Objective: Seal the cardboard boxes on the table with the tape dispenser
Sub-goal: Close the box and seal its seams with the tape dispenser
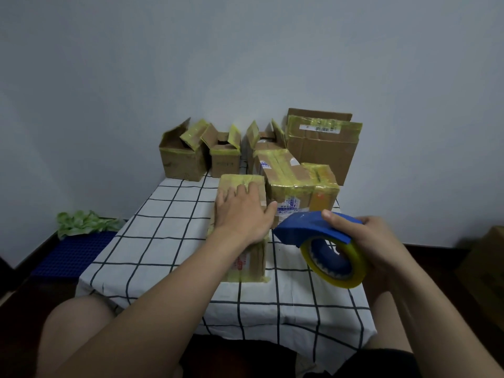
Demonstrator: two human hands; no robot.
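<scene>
A long cardboard box (252,261) with yellowish tape on it lies in the middle of the table. My left hand (242,211) rests flat on its closed top, fingers spread. To the right of the box, above the table, my right hand (373,241) grips a blue tape dispenser (321,233) carrying a roll of yellow tape (351,271). Just behind stand two closed, taped boxes (289,175), side by side.
The table wears a white cloth with a black grid (163,241). Along its far edge stand three boxes with raised flaps (182,159) and a large box (321,148) against the wall. A blue mat and green leaves (81,223) lie on the floor at left.
</scene>
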